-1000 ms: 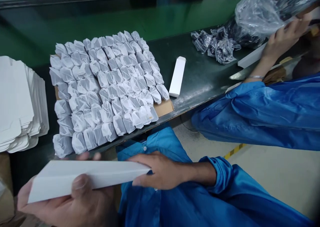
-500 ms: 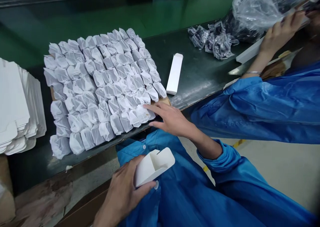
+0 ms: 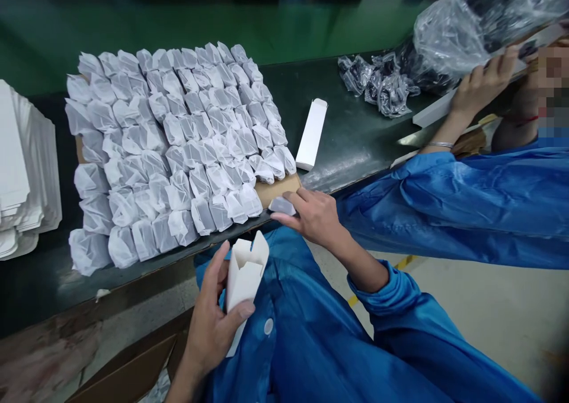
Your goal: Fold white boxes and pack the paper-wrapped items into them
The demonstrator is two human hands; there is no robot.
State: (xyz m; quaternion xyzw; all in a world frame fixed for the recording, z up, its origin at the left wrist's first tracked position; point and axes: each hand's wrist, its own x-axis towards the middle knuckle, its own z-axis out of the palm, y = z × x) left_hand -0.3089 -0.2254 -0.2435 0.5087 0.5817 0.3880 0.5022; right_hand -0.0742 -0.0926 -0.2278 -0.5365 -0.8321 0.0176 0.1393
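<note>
My left hand (image 3: 213, 314) grips a slim white cardboard box (image 3: 243, 278), tilted, with its top flap up and its open end facing away from me. Between the thumb and fingers of my right hand (image 3: 313, 213) is a small item wrapped in white paper (image 3: 283, 205), at the near right corner of the brown cardboard sheet (image 3: 278, 189). Rows of similar paper-wrapped items (image 3: 178, 148) stand packed on that sheet. What is inside the wrapping cannot be seen.
A closed white box (image 3: 312, 134) lies on the dark green bench (image 3: 351, 142). Flat white cartons (image 3: 26, 172) are stacked at left. Plastic-bagged parts (image 3: 377, 80) lie at the back right, near a co-worker's hand (image 3: 482, 86). Below the bench edge is an open brown carton (image 3: 128, 367).
My right hand has taken a wrapped item from the near right corner and drawn it toward me, baring cardboard. The white box in my left hand has turned more upright.
</note>
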